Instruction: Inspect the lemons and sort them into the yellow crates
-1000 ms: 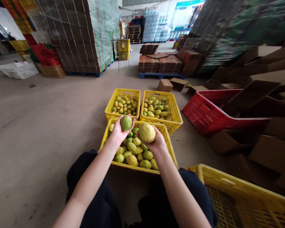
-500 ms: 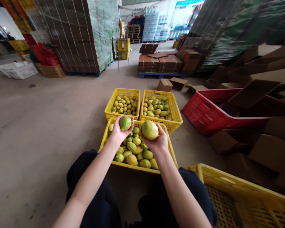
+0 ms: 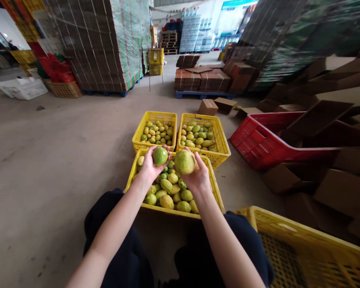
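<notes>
My left hand (image 3: 150, 165) curls round a small, smooth, round green fruit (image 3: 160, 156). A larger, pale yellow-green round fruit (image 3: 185, 162) sits in the grip of my right hand (image 3: 199, 175), its thumb and fingers about the sides. Both hands are side by side over the near yellow crate (image 3: 180, 213), the two fruits a little apart. Inside that crate lie many green and yellow fruits (image 3: 167, 201) of mixed size, some of them ribbed. My forearms and hands cover part of the crate and its contents.
Two more yellow crates with smaller fruits, one left (image 3: 134, 138) and one right (image 3: 226, 150), stand just beyond. To the right are a red crate (image 3: 252, 140) and loose cardboard boxes (image 3: 333, 196). Another yellow crate (image 3: 312, 236) is beside my right knee. Wrapped pallet stacks (image 3: 93, 48) rise behind.
My right hand has shifted slightly left and turned with the larger fruit, bringing it closer to the green one. My left hand has moved slightly right, its fruit still held.
</notes>
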Demonstrator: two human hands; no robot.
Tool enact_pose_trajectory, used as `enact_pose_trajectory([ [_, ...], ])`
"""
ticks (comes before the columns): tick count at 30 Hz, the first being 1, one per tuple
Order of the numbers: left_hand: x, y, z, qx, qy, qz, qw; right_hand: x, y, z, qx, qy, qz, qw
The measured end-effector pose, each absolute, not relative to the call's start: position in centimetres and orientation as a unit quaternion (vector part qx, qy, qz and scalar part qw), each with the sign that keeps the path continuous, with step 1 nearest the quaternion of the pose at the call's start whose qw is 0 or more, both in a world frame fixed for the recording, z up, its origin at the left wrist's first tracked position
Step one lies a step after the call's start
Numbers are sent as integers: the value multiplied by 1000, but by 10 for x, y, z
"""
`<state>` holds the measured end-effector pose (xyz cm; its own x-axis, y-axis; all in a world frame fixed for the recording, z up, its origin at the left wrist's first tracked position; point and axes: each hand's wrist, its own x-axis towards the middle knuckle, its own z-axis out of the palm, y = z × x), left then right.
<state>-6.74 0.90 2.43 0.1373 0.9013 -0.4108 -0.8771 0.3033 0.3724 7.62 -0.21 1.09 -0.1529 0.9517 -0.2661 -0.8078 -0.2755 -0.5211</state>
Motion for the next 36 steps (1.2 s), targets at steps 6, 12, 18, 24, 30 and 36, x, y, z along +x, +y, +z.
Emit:
enact_pose_trajectory([
  [6,-68,8,22,40,292,585,756,79,-3,17,-314,-73,750,577],
  [12,-66,10,21,46,306,581,753,81,0,12,-365,-55,769,522],
  [18,-63,10,25,32,330,592,735,82,0,7,-315,-87,800,504],
  [24,-65,8,26,16,328,593,736,84,6,2,-330,-32,799,501],
  [30,-63,14,23,-31,350,560,750,83,7,-1,-309,-24,807,502],
  [36,-64,16,21,-45,351,567,744,82,6,4,-352,-14,790,502],
])
